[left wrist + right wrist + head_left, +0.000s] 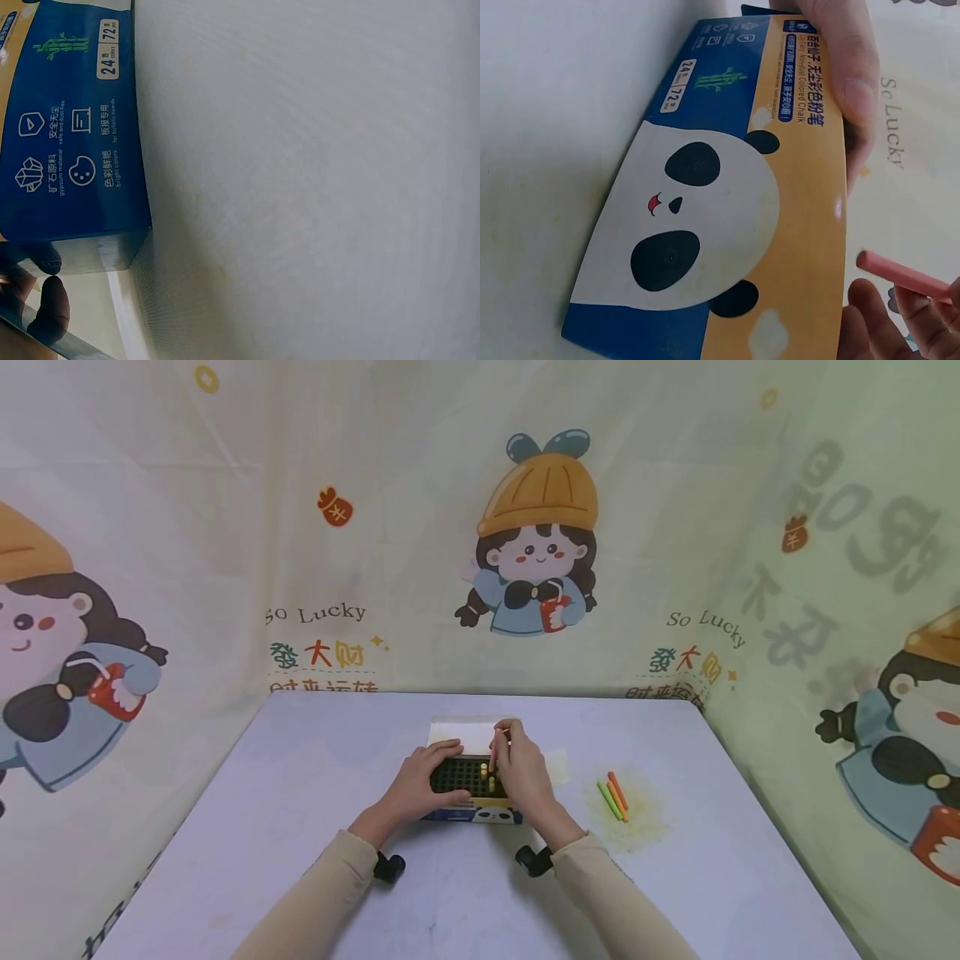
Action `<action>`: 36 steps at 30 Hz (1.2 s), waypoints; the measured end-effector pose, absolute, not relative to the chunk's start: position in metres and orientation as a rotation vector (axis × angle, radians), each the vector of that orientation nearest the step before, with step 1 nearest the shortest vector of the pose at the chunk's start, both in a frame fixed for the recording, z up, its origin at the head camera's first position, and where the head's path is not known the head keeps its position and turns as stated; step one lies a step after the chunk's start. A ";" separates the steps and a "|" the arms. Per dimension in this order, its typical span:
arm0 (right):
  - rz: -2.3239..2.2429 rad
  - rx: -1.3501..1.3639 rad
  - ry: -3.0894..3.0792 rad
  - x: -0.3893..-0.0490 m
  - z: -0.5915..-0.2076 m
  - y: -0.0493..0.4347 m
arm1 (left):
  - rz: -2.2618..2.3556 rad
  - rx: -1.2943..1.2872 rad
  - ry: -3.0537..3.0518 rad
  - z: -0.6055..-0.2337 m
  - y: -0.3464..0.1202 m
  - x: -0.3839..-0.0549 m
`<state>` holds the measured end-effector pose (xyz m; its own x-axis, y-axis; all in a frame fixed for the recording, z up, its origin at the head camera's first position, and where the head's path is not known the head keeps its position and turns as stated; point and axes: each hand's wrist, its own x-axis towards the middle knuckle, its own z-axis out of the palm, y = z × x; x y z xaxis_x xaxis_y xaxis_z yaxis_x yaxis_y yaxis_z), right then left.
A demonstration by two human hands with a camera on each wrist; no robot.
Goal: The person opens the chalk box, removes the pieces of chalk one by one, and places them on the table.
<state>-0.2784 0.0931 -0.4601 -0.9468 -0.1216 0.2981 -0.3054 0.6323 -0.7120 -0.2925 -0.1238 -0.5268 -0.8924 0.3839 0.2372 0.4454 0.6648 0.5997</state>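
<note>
A blue and yellow chalk box (705,202) with a panda face stands on the table, its white lid (467,737) raised at the back. Inside lies a black insert with holes (453,774), where a few yellow chalk sticks (483,769) stand towards the right. My left hand (414,783) grips the box at its left end, thumb along the front edge and fingers at the far side. Over the right end, my right hand (527,774) pinches a pink chalk stick (904,277). The stick is tilted, and its lower end is above the box's front edge in the right wrist view.
Green (610,800), orange (617,795) and red-orange chalk sticks lie side by side on the table, right of the box, amid yellowish dust. A pale yellow patch (557,767) shows behind my right hand. A printed cloth (420,568) hangs behind the white table (300,777).
</note>
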 end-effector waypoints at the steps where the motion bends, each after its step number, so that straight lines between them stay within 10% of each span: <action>1: 1.223 0.347 -2.627 -0.278 -0.460 0.094 | -1.039 -0.695 -2.783 -0.527 -0.124 -0.293; 36: 1.005 -0.014 -2.681 -0.286 -0.484 0.148 | -1.056 -0.720 -2.776 -0.523 -0.124 -0.289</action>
<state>-0.2855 0.1484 -0.4838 -0.9615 0.1053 0.2536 -0.0873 0.7583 -0.6461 -0.2890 -0.1237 -0.5234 -0.8856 0.3978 0.2397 0.4565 0.6507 0.6068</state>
